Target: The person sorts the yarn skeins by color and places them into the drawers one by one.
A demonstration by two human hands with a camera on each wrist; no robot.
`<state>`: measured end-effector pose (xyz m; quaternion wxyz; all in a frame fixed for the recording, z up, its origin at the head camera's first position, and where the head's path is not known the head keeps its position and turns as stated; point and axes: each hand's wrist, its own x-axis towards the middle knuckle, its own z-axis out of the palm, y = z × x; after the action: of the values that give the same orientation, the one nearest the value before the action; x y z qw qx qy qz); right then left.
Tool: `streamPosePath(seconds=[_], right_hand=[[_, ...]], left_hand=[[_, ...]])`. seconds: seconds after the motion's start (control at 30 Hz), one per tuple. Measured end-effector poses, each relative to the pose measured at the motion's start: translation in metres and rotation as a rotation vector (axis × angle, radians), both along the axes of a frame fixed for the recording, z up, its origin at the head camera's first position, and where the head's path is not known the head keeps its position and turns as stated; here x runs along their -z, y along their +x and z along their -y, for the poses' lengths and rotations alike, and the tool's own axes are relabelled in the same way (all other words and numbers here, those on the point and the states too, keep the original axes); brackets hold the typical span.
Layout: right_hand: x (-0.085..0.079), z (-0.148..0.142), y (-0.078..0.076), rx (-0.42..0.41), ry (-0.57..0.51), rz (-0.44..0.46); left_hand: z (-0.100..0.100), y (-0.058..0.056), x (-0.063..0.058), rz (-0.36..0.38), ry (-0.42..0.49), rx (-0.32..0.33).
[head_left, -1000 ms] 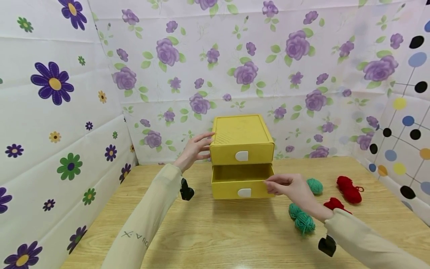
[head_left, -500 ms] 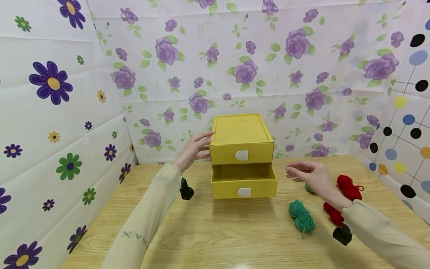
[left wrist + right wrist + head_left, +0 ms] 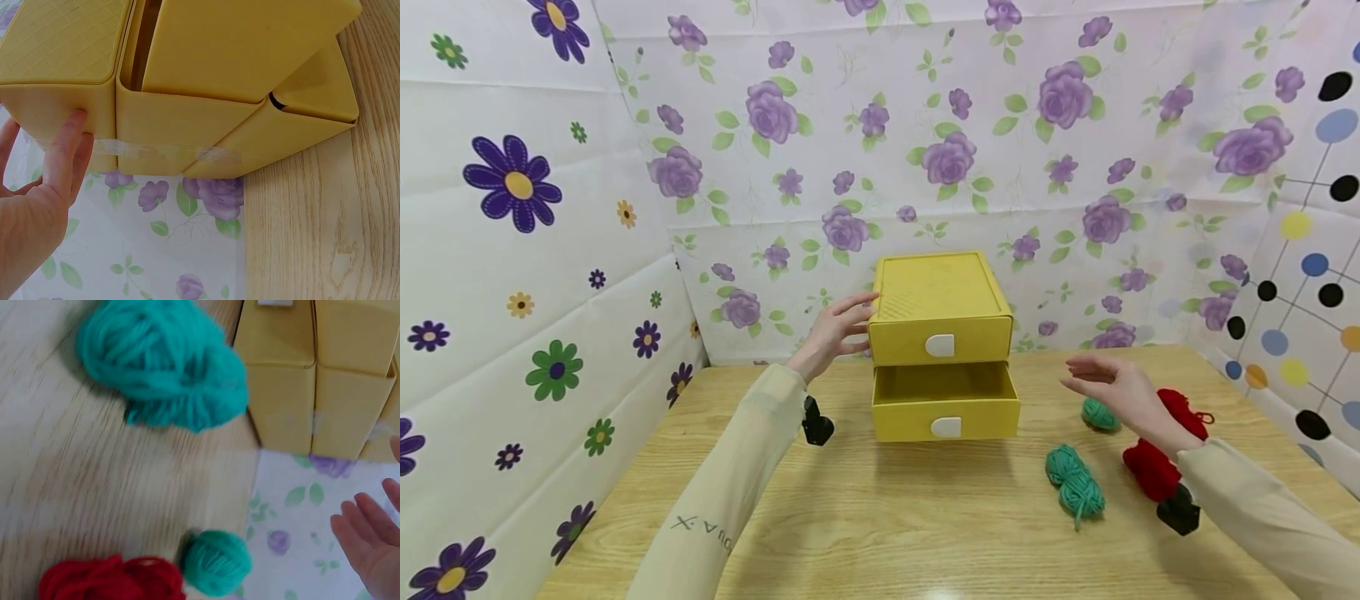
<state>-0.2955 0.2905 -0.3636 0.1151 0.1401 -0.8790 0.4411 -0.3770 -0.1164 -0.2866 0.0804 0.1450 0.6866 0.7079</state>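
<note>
A yellow two-drawer box (image 3: 942, 285) stands on the table, its upper drawer (image 3: 907, 342) pushed in and its lower drawer (image 3: 904, 423) pulled out; the visible inside of the lower one is bare. With fingertips on the upper left side of the box, my left hand (image 3: 837, 333) steadies lightly against it; the left wrist view shows those fingers (image 3: 61, 153) extended on the yellow wall. Right of the box, my right hand (image 3: 1116, 393) hovers with relaxed fingers and holds nothing. Below it lie a green yarn skein (image 3: 1075, 483) and a smaller green yarn ball (image 3: 1100, 414).
Two red yarn skeins, the nearer one (image 3: 1150, 468) and the farther one (image 3: 1180, 408), lie on the right of the wooden table (image 3: 850, 525), partly behind my right forearm. Flowered cloth (image 3: 820, 133) hangs behind the box, with patterned cloth at both sides.
My right hand has come away from the lower drawer's right front corner and moved right, over the yarn. The lower drawer's right end now shows uncovered. My left hand stays put.
</note>
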Motion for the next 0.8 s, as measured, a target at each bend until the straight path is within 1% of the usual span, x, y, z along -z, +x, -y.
streamPosePath(seconds=[0.13,0.23,0.47,0.63,0.8], right_hand=[[0.006,-0.012,-0.003,0.017,0.034,0.056],[0.009,-0.020,-0.003,0.024,0.041,0.080],[0.014,-0.035,-0.002,0.034,0.053,0.092],[0.016,-0.041,-0.003,0.040,0.053,0.112],[0.019,-0.044,-0.007,0.036,0.076,0.095]], left_hand=[[0.000,0.000,0.000,-0.005,-0.005,0.009],[0.001,-0.001,0.001,-0.010,-0.010,0.012],[0.001,-0.002,0.004,-0.005,-0.021,0.002],[0.000,-0.002,0.003,-0.018,-0.030,0.003],[0.001,-0.002,0.002,-0.027,-0.021,0.010]])
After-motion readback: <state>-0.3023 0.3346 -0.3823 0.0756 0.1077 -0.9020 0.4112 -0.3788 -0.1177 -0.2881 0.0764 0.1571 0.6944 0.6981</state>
